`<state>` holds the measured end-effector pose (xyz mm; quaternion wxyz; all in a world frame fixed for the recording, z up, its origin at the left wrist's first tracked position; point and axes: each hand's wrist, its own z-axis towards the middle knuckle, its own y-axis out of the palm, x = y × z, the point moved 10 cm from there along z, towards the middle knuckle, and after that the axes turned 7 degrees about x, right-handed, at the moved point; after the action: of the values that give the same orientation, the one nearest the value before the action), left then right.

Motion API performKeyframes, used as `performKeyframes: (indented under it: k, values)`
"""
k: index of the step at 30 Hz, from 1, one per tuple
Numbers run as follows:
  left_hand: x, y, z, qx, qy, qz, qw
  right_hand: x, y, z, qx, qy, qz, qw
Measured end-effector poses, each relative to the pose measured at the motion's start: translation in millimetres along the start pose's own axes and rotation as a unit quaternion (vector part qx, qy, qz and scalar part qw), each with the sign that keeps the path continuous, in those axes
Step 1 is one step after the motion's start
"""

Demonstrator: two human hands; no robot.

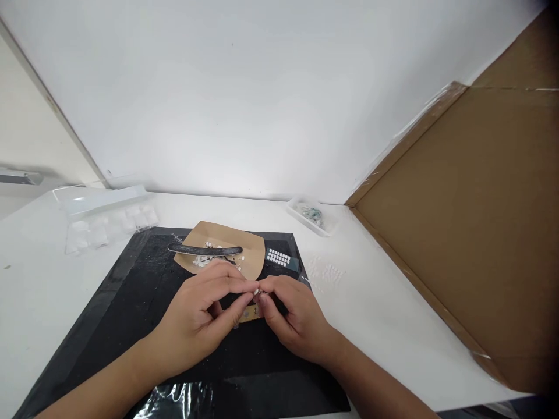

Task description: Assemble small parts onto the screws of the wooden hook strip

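Over the black mat (126,302), both hands meet fingertip to fingertip. My left hand (205,308) pinches a tiny whitish piece (257,291) between thumb and forefinger. Closed on the same piece from the other side is my right hand (294,314); the fingertips hide most of it, so its kind is unclear. Just below the fingers lies a yellowish strip (248,314) with round spots, partly covered. Beyond my left hand, a dark curved nail file (205,251) rests across brown paper (251,244) strewn with small white bits (201,260).
Right of the paper lies a dark card (293,264) with rows of white rounded tabs (278,257). Pale small pieces (332,272) are spread on the white table (384,326). A white tray (305,218) stands behind, a clear compartment box (109,224) at left, cardboard (458,233) at right.
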<state>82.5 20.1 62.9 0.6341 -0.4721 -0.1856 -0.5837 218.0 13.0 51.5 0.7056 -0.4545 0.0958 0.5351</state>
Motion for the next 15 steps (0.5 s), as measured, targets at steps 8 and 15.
performKeyframes:
  k: [8, 15]
  values:
    - [-0.4, -0.1, 1.2, 0.016, -0.033, -0.008, 0.999, -5.4, -0.5, 0.0, 0.017, -0.042, -0.048, 0.998]
    - [-1.0, -0.8, 0.3, 0.026, -0.049, -0.001, 0.998, -9.8, -0.3, 2.1, 0.023, -0.069, -0.073, 0.995]
